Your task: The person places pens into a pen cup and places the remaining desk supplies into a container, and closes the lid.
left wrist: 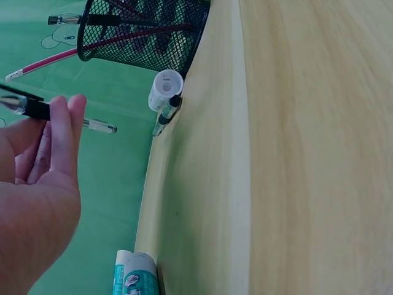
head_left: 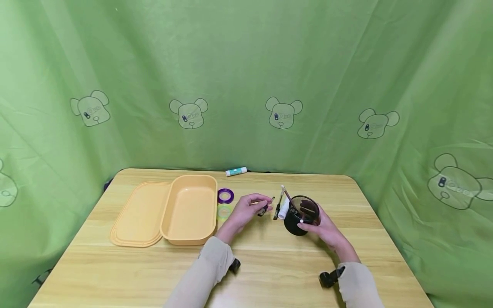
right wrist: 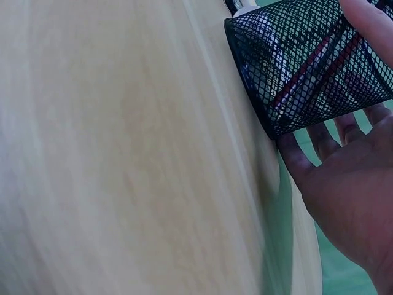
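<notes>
My left hand [head_left: 245,211] pinches a gel pen [left wrist: 37,109] with a black grip and clear barrel, above the table left of the cup. My right hand [head_left: 324,229] grips a black mesh pen cup [head_left: 295,225] around its right side, thumb at the front. The cup stands on the table. Inside it, a red pencil [left wrist: 46,62] with a white end leans out, and a black-gripped pen [left wrist: 66,19] sticks out beside it. A white cylindrical tube [head_left: 283,208] and another black pen [head_left: 277,210] lie just left of the cup.
To the left stands an open peach plastic box [head_left: 188,242], its lid [head_left: 135,220] lying beside it. A purple tape roll [head_left: 225,196] and a yellow-green one [head_left: 224,211] rest along the box's right side. Glue sticks [left wrist: 141,275] lie at the table's back edge.
</notes>
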`<state>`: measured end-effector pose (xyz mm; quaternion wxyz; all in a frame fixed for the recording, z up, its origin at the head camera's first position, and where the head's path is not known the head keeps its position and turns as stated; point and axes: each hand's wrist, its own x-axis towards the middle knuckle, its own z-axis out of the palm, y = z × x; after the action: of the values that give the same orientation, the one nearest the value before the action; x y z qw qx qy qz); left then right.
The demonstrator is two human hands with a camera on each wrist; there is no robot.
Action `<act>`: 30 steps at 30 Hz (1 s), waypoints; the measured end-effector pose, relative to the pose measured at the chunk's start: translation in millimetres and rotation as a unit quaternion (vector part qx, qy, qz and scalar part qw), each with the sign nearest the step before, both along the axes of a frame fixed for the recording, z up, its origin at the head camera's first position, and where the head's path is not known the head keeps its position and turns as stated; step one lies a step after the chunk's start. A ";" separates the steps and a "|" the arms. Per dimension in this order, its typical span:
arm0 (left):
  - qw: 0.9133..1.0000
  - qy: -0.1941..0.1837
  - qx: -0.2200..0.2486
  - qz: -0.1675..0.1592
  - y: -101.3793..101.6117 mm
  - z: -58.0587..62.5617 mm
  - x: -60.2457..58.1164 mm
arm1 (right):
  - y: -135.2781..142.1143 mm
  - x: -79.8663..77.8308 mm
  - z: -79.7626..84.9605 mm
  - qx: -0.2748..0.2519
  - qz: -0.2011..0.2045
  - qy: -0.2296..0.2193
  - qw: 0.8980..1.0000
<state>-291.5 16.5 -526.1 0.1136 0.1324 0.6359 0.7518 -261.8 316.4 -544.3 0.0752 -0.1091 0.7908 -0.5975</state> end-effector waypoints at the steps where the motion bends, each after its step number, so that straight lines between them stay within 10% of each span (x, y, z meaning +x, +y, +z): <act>1: 1.000 0.001 0.008 -0.001 0.0 -0.5 -0.5 | 0.0 0.1 -0.1 0.001 -0.001 0.000 1.000; 13: 0.999 0.030 0.009 -0.007 -2.5 -1.2 -2.7 | -0.1 1.6 0.5 0.000 -0.001 -0.004 1.000; 30: 0.991 0.088 -0.014 0.095 -4.4 -1.5 -6.3 | -3.4 0.1 3.2 -0.019 0.012 0.022 1.000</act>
<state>-297.8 12.1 -527.6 -0.0132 0.1355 0.6637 0.7355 -261.7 312.9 -541.2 0.0632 -0.1329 0.7796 -0.6087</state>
